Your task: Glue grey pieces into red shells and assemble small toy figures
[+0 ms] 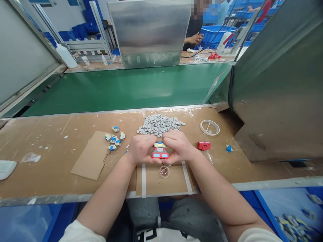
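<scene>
Between my two hands is a small toy part (pixel 160 150), red at the near side with two light-blue panels, grey in the middle, yellow and blue at the far end. My left hand (pixel 142 148) grips its left side and my right hand (pixel 178 146) its right side, fingers curled round it. Just beyond my fingertips lies a heap of small grey plastic pieces (pixel 161 124). Below the hands a small round cup (pixel 164 171) with a thin stick in it stands on the cardboard. A red plastic part (pixel 204 146) lies right of my right hand.
Several grey, yellow and blue parts (pixel 114 141) lie by a cardboard sheet (pixel 91 154) at left. A white ring (pixel 210 127) and a blue piece (pixel 229 148) are at right. Beyond runs a green belt (pixel 141 89). A metal box (pixel 277 87) bounds the right; another person's hands (pixel 196 38) show behind.
</scene>
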A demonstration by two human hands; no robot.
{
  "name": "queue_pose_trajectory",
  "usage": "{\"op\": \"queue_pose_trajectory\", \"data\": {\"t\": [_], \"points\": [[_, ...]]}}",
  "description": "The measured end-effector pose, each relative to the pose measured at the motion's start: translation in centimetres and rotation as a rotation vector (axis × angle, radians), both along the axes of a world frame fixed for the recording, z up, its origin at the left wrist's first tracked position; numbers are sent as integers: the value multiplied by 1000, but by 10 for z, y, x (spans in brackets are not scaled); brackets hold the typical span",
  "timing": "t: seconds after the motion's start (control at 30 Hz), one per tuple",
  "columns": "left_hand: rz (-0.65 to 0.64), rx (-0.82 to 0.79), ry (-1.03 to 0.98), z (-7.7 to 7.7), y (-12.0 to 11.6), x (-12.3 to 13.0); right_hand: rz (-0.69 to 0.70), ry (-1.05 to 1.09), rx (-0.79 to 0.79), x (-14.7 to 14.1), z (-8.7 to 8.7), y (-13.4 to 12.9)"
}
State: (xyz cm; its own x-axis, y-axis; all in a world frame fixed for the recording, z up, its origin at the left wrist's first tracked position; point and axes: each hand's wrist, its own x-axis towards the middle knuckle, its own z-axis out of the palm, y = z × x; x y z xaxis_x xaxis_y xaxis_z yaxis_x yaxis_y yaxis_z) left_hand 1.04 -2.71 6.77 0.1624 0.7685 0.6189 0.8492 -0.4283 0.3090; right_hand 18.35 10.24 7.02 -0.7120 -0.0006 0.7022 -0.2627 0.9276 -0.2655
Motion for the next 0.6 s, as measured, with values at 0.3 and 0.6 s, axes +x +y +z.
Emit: {"op": "queue_pose_trajectory", "data": {"t": [0.3, 0.6], "points": [[-45, -15, -83, 10, -6, 8, 32, 55, 20, 2, 6, -8], [-96, 30, -67, 12, -6, 9, 34, -79, 87, 8, -7, -5]]}}
